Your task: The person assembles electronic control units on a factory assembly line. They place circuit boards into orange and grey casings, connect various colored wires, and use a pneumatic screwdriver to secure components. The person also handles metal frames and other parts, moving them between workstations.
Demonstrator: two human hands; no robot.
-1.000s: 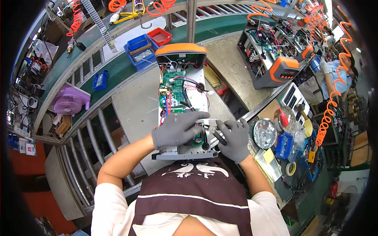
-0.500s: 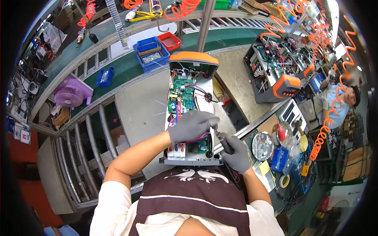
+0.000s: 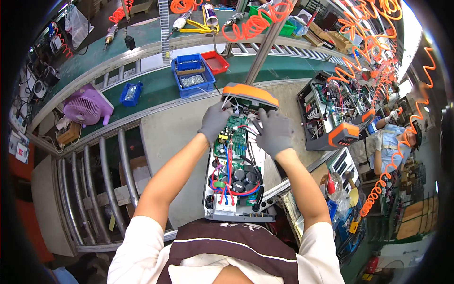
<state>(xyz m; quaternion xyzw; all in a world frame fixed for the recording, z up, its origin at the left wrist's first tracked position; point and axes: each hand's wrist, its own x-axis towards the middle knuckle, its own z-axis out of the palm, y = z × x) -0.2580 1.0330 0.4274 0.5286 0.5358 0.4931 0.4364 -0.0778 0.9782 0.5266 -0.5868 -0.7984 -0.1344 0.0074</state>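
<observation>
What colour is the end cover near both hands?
The end cover is orange and dark grey, in the head view.

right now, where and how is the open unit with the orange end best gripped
Probably by the grey end plate, from the near side, with a wide grip along it: its flat edge runs across the open unit's near end. Red wires and black capacitors sit beyond it, so better stay on the plate.

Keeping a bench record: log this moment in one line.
left hand: by orange-topped panel | right hand: by same panel | grips: unclear | green circuit board: exposed
</observation>
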